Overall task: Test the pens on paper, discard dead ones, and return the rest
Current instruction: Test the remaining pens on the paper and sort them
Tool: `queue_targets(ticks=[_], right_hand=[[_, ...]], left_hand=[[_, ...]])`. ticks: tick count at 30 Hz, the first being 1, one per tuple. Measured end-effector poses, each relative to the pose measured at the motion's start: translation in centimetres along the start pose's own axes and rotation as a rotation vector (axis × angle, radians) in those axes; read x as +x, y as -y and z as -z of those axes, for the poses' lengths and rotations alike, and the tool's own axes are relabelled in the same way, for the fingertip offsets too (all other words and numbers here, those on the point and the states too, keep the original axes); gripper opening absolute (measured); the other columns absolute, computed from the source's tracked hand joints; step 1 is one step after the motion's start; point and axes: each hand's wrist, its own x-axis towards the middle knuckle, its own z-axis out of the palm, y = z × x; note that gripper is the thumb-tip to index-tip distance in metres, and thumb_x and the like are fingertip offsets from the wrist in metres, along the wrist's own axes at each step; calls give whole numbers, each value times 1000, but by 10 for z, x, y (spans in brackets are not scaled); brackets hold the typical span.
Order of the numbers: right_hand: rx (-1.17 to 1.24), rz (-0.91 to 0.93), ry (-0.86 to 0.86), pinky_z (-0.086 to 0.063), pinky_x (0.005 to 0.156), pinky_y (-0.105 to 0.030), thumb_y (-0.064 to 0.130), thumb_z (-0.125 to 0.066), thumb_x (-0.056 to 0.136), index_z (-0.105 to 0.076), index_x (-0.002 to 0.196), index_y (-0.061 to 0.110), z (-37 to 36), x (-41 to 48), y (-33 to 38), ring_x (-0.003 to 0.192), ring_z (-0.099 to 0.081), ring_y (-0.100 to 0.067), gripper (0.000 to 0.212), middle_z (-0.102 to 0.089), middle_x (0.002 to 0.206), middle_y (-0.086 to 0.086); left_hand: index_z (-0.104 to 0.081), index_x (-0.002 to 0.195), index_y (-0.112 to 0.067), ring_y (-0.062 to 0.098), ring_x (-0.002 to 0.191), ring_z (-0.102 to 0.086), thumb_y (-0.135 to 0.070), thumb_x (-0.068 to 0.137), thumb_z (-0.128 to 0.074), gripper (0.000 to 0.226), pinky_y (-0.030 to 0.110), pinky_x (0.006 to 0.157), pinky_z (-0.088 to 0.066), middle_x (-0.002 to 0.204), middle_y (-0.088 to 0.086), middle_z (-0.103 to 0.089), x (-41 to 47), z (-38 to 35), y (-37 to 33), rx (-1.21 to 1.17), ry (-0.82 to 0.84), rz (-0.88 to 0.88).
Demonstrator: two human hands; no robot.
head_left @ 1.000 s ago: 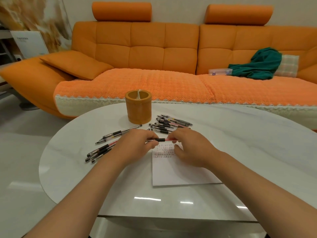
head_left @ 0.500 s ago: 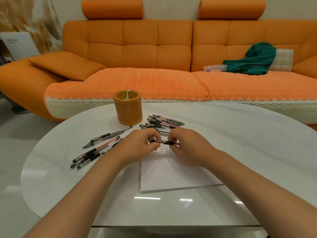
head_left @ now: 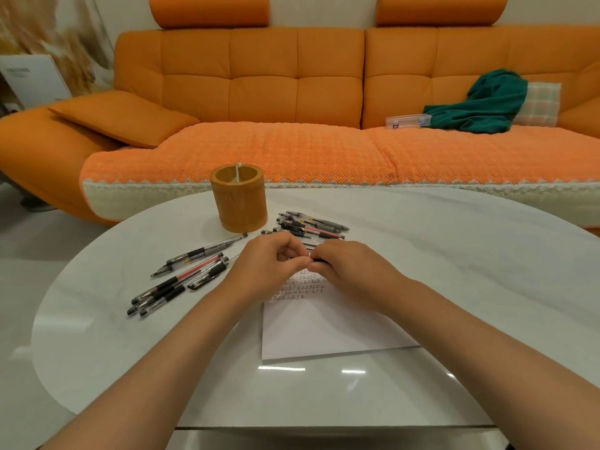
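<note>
Crosswise, a slim black-gripped pen (head_left: 320,261) ran left-to-right above the white scribbled paper sheet (head_left: 324,329), apparently pinched by both left hand (head_left: 269,264) and right hand (head_left: 350,271). Fingers hid most of it, so tip direction was unreadable.

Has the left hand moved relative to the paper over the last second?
Yes. The left hand has moved right, further over the paper, until its fingertips meet the right hand on the pen.
</note>
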Motion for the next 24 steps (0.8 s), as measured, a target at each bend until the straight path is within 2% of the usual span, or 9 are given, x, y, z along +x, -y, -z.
queue_targets(ticks=[5, 10, 12, 16, 21, 24], right_hand=[[-62, 9, -54, -47, 64, -33, 44, -40, 103, -66, 106, 27, 4, -3, -1, 82, -57, -11, 31, -65, 93, 10], [-126, 20, -96, -39, 51, -32, 44, -38, 103, -63, 97, 29, 7, -5, 3, 66, -54, -14, 30, -61, 76, 9], [-134, 20, -95, -36, 50, -31, 43, -39, 104, -63, 97, 29, 7, -5, 4, 64, -51, -15, 28, -56, 72, 10], [-150, 33, -106, -34, 49, -30, 46, -37, 104, -64, 101, 31, 4, -3, 6, 62, -49, -16, 31, -54, 69, 10], [-165, 15, -160, -26, 45, -27, 53, -36, 102, -66, 101, 37, 4, -2, 10, 57, -46, -13, 34, -50, 62, 11], [-149, -17, -115, -36, 50, -29, 57, -32, 101, -64, 107, 37, 4, -1, 13, 65, -55, -12, 38, -62, 73, 10]], left_hand=[[-73, 94, -18, 8, 66, -65, -22, 90, -73, 6, 20, 56, -49, 81, -2, -76, 0, 1, -4, -155, 78, 116], [-73, 90, -14, 9, 68, -65, -23, 93, -70, 10, 29, 63, -51, 84, -3, -77, 0, 4, -6, -194, 105, 135], [-74, 89, -14, 9, 71, -65, -24, 92, -70, 10, 26, 65, -51, 83, -3, -77, 0, 8, -5, -190, 116, 136], [-74, 89, -16, 4, 69, -64, -26, 92, -70, 12, 14, 57, -46, 82, -5, -77, 1, 11, -2, -177, 132, 155], [-75, 89, -15, -5, 63, -60, -23, 92, -71, 10, 8, 53, -43, 79, -6, -76, 2, 16, -3, -213, 101, 151], [-75, 93, -14, -6, 64, -62, -23, 91, -71, 10, 10, 56, -46, 80, -5, -76, 2, 18, -4, -200, 111, 142]])
